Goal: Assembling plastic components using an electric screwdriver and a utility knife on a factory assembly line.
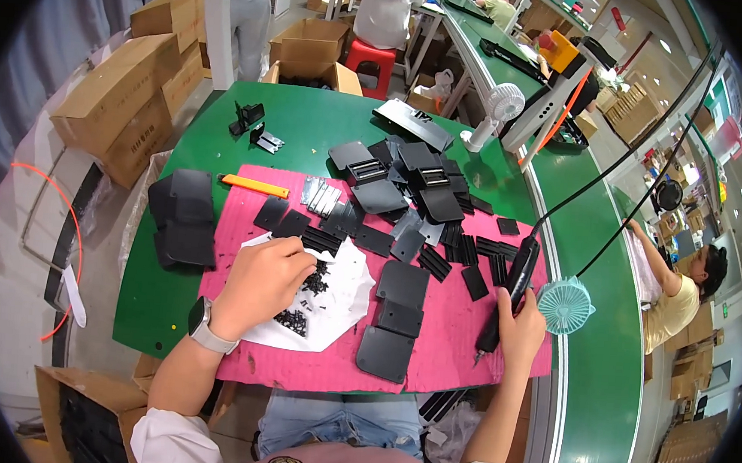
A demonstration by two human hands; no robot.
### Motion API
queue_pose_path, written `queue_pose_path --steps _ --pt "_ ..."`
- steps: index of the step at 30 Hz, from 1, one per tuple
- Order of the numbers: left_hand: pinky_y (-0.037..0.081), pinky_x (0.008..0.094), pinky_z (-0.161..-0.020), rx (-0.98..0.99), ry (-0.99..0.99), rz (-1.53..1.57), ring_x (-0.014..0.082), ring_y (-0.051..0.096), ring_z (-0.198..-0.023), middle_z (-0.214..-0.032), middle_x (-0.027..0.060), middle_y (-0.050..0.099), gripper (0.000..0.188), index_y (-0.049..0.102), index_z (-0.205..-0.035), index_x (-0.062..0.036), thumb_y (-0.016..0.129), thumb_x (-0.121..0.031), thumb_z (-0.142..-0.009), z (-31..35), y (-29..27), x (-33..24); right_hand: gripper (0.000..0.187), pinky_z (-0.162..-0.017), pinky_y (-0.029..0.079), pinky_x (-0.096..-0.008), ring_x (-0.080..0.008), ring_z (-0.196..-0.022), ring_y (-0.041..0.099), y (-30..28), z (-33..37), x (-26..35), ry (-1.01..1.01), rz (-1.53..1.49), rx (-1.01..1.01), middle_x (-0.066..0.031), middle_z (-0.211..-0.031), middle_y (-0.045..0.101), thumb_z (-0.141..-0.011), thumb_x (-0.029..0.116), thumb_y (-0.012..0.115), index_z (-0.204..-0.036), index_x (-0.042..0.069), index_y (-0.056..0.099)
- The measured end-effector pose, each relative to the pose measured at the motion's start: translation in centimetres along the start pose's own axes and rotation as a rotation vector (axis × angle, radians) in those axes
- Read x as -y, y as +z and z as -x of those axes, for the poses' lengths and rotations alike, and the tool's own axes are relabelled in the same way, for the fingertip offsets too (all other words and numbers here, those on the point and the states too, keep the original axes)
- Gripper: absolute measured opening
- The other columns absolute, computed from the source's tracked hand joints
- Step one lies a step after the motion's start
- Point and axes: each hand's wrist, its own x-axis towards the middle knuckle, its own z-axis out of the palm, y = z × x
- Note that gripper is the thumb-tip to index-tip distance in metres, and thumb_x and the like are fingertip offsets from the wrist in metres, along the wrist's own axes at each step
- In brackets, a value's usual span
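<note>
- The left hand (269, 276) is held over the white sheet (344, 303), its fingers curled and the fingertips brought down by the small black screws (292, 321); whether one is pinched cannot be told, as the fingertips are partly hidden.
- The black electric screwdriver (518, 280) is grasped in the right hand (521, 330), with fingers wrapped around its body and its tip pointed down over the right part of the pink mat (456, 362).
- The screws are gathered in loose piles on the white sheet, which is spread on the mat.
- Joined black panels (395, 319) are laid between the two hands, just right of the sheet.
- More black parts (426, 179) are heaped beyond, at the mat's far edge.
- Dark items are contained in an open carton (309, 53) behind the green table (147, 302).
- Black pieces are held in another open carton (110, 390), at lower left.
- Brown boxes (122, 94) are stacked at the left.
</note>
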Motion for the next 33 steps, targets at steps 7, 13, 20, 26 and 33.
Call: queue_pose_path --steps 7,13,20,26,33 --pt "0.046 0.0381 -0.056 -0.005 -0.044 0.047 0.0288 0.059 -0.064 -0.072 0.0086 0.057 0.005 0.066 -0.079 -0.0038 0.068 -0.009 -0.079 0.3 0.1 0.3 0.05 -0.06 0.049 -0.0413 -0.034 -0.062 0.064 0.9 -1.7 -0.1 -0.04 -0.17 0.065 -0.0172 -0.066 0.063 -0.077 0.035 0.071 -0.104 -0.005 0.06" --pt "0.046 0.0377 -0.056 -0.07 -0.067 0.05 0.0292 0.059 -0.063 -0.073 0.01 0.057 0.007 0.065 -0.08 -0.0018 0.068 -0.007 -0.078 0.1 0.2 0.3 0.034 -0.054 0.046 -0.0296 -0.0155 -0.054 0.057 1.1 -2.0 -0.4 0.063 -0.622 0.193 -0.0065 -0.065 0.061 -0.076 0.022 0.068 -0.098 -0.002 0.058" --pt "0.044 0.0362 -0.055 -0.03 -0.112 0.159 0.0286 0.058 -0.061 -0.073 0.0111 0.057 0.006 0.064 -0.081 -0.0008 0.067 -0.005 -0.079 0.0 0.3 0.4 0.053 -0.06 0.05 -0.0329 -0.0224 -0.059 0.058 -2.7 -1.3 3.7 0.097 -1.435 0.386 -0.0138 -0.073 0.057 -0.071 0.016 0.058 -0.119 -0.005 0.048" --pt "0.046 0.0332 -0.056 0.096 -0.14 0.418 0.0257 0.059 -0.062 -0.075 0.0102 0.061 0.008 0.065 -0.082 -0.0004 0.066 -0.008 -0.082 -0.9 0.0 -1.0 0.067 -0.06 0.045 -0.0333 -0.0184 -0.055 0.051 -5.1 -1.6 6.6 -0.089 -1.81 0.505 -0.0085 -0.072 0.05 -0.07 0.021 0.063 -0.128 -0.003 0.039" --pt "0.05 0.0261 -0.06 0.344 -0.091 0.882 0.0157 0.063 -0.064 -0.078 0.0098 0.066 0.011 0.067 -0.087 0.0039 0.061 -0.005 -0.087 -0.9 1.1 -6.1 0.058 -0.059 0.045 -0.0289 -0.0105 -0.048 0.05 -6.2 -0.9 8.6 -0.534 -2.309 0.534 0.0018 -0.063 0.051 -0.088 0.033 0.067 -0.13 0.003 0.04"
